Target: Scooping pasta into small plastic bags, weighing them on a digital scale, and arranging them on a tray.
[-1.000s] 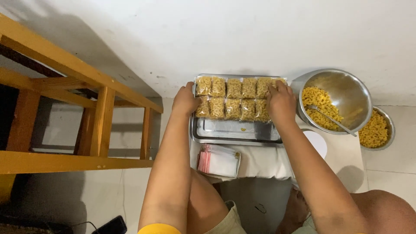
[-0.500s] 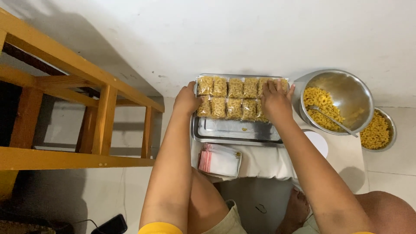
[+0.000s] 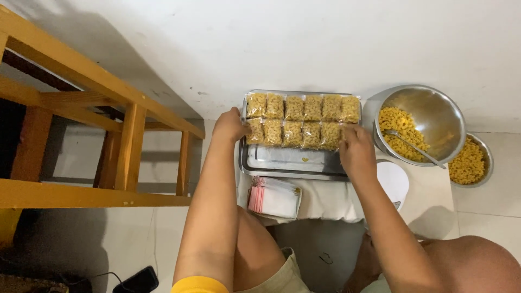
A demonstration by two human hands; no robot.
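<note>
- The steel tray (image 3: 293, 165) lies at the middle of the view, against the white wall (image 3: 304, 38), and holds small clear packets of yellow pasta (image 3: 296, 120) in two rows.
- The far row counts six packets; the near row counts five; eleven in all. The near strip of the tray is bare metal.
- The left hand (image 3: 230, 126) sits at the tray's 9 o'clock edge, fingers curled against the end packet of the near row; how firmly it grips I cannot tell.
- The right hand (image 3: 356, 151) rests at the tray's 4 o'clock side, fingers bent narrow on the last packet of the near row.
- At the tray's 3 o'clock stands one large steel bowl (image 3: 439, 111), partly filled with loose yellow pasta, one spoon (image 3: 413, 147) lying in it.
- Just beyond, at 3 o'clock again, one smaller steel bowl (image 3: 485, 163) holds more of the same pasta.
- At the tray's 6 o'clock lies one stack of empty zip bags (image 3: 274, 196) with red strips, on a white cloth (image 3: 325, 201).
- One white round lid (image 3: 395, 182) lies at 4 o'clock.
- A wooden frame (image 3: 81, 108) stands at 9 o'clock, well apart.
</note>
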